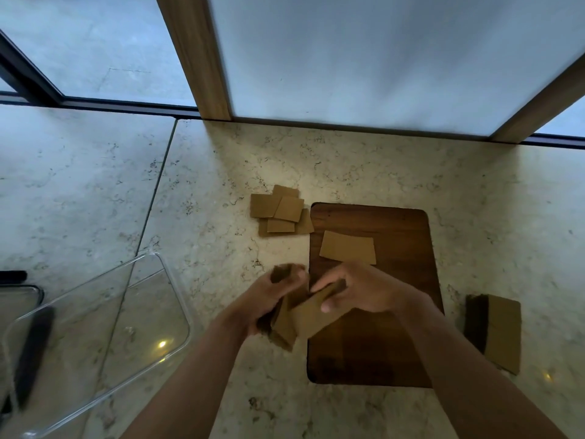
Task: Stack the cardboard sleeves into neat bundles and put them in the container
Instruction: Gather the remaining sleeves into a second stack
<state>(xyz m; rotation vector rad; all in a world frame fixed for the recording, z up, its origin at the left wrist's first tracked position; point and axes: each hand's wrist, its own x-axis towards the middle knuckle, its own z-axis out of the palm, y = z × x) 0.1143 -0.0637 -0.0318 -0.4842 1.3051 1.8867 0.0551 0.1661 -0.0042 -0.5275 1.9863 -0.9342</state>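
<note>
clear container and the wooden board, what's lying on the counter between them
In the head view, only the hands: the left hand and right hand hold cardboard sleeves between the clear container and wooden board.

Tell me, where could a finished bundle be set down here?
Free: the board's near half, the clear container, and counter between it and the loose pile. Crowded: mid-board, where both hands work below a sleeve.

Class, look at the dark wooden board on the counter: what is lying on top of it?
One flat tan cardboard sleeve lies alone on the dark wooden board. The right hand, holding more sleeves, and its forearm cover the board's near part, so anything beneath them is hidden.
</note>
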